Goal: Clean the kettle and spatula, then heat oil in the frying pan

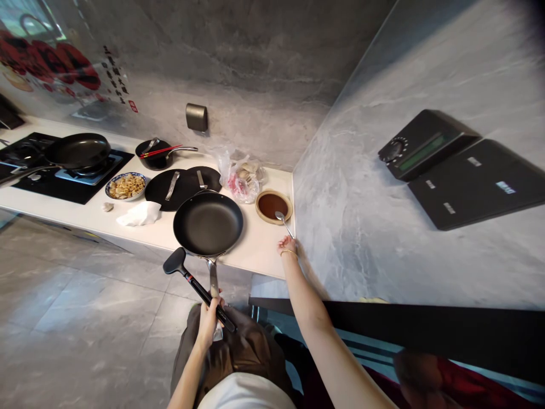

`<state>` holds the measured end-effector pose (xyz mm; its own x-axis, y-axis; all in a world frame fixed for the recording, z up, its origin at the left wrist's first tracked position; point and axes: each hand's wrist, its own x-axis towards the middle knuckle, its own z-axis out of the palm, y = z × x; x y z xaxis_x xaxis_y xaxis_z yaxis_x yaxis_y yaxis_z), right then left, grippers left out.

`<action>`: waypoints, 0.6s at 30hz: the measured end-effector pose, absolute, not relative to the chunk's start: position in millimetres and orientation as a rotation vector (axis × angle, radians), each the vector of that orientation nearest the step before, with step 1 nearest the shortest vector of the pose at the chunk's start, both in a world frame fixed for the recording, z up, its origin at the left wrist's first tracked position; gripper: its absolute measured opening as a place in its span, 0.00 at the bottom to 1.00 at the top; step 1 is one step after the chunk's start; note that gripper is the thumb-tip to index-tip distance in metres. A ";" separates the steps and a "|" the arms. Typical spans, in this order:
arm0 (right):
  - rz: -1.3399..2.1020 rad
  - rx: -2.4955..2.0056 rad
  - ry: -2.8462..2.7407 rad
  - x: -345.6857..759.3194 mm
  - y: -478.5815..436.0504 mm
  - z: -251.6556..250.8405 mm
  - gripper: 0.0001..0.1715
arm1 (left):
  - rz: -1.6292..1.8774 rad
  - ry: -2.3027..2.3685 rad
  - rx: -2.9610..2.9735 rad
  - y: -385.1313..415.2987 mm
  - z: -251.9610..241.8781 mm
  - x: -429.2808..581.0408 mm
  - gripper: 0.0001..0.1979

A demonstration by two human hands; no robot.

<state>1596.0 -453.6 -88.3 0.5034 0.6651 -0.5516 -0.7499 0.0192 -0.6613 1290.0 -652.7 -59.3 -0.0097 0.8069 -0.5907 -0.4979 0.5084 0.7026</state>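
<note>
My left hand is wrapped round the black handle of a cooking spatula with a rounded head. The steel handle of a frying pan passes under the same hand, and I cannot tell whether the fingers grip it too. The pan sits on the counter, bare inside, with its handle past the front edge. My right hand is closed on the handle end of a metal spoon. The spoon's bowl rests over the near rim of a round bowl of dark brown sauce.
Behind the pan lie two black lids, a lidded saucepan with red chopsticks, and a plastic bag. Left are a bowl of pale food pieces, a tissue, garlic, and another pan on the stove. A wall borders the right.
</note>
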 end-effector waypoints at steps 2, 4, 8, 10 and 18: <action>1.102 -1.086 0.111 1596.3 -453.6 -88.9 0.11 | 1.066 1.181 0.328 -652.6 -59.4 1289.8 0.32; 1.103 -1.077 0.124 1596.4 -453.6 -89.5 0.10 | 1.069 1.180 0.325 -652.4 -58.9 1289.7 0.32; 1.116 -1.057 0.141 1597.0 -453.6 -90.0 0.11 | 1.057 1.190 0.326 -651.9 -56.4 1289.7 0.33; 1.122 -1.047 0.146 1597.3 -453.5 -89.9 0.12 | 1.051 1.198 0.335 -651.8 -55.1 1289.8 0.33; 1.121 -1.028 0.159 1595.3 -454.6 -89.4 0.14 | 1.051 1.187 0.344 -651.7 -52.6 1289.1 0.32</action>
<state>1595.3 -454.6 -89.4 0.4743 0.6655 -0.5764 -0.7993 0.0512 -0.5987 1289.1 -651.7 -52.6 -0.0040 0.8102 -0.5862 -0.4837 0.5115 0.7102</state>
